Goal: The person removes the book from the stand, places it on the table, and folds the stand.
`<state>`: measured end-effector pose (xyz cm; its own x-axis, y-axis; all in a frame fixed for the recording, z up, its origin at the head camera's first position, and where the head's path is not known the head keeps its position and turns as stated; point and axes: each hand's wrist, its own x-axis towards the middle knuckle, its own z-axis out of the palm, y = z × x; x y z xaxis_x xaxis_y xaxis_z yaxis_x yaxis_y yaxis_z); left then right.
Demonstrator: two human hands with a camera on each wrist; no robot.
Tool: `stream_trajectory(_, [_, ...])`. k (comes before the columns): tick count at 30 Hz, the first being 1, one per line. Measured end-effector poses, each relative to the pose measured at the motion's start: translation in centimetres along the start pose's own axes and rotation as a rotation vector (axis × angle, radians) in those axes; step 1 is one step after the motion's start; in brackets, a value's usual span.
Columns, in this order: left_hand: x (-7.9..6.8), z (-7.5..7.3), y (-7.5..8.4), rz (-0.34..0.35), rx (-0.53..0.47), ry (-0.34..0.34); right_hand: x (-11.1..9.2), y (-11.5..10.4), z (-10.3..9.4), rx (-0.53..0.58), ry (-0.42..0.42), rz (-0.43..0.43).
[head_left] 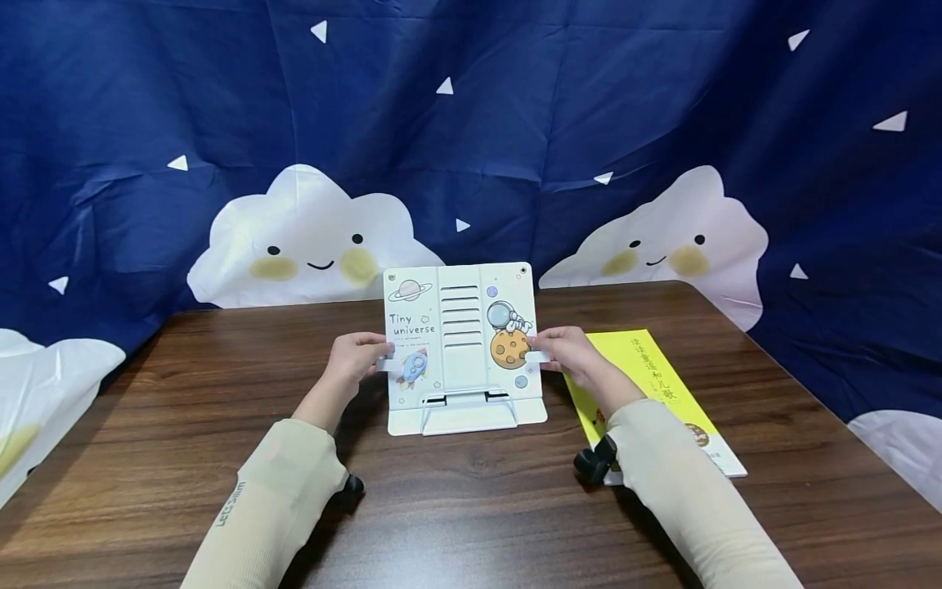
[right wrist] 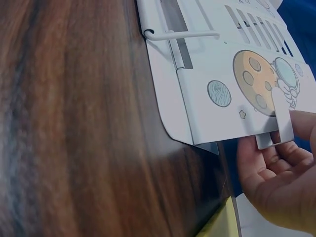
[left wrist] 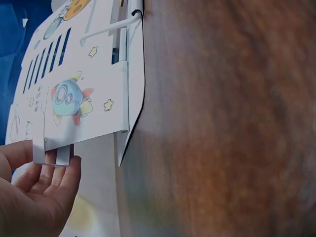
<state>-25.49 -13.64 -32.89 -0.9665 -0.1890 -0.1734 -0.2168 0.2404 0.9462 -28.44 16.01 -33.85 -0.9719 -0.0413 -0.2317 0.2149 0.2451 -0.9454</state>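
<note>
A white book stand printed with a rocket, a planet and an astronaut stands upright on the table, its wire page holder low at the front. My left hand is at its left edge, thumb and fingers around a white U-shaped side clip that sticks out there. On the opposite edge, my right hand grips the matching right side clip between thumb and fingers. Both clips hook over the front of the panel.
A yellow book lies on the brown wooden table to the right, partly under my right forearm. Behind the table hangs a dark blue curtain with white clouds and triangles.
</note>
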Motion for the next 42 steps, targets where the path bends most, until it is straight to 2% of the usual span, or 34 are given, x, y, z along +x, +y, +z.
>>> stream_trajectory(2, [0.9,0.0,-0.8,0.017,0.001,0.0,0.1,0.1,0.1,0.0,0.017,-0.003])
stream_trajectory(7, [0.8,0.0,-0.7,0.012,0.0,0.005,-0.1,-0.1,0.1,0.003,0.033,0.001])
stream_trajectory(9, [-0.2,0.0,0.1,-0.006,-0.002,0.012,-0.2,-0.3,0.1,-0.007,0.031,0.009])
stream_trajectory(18, [-0.2,-0.2,0.0,-0.016,-0.037,-0.019,-0.1,-0.7,0.2,-0.007,0.07,0.053])
stream_trajectory(25, [-0.5,-0.5,-0.1,-0.006,-0.03,-0.032,0.1,-0.9,0.4,0.003,0.062,0.032])
stream_trajectory(42, [-2.0,-1.1,-0.6,0.007,-0.042,-0.072,0.7,-1.3,1.1,-0.003,0.096,0.047])
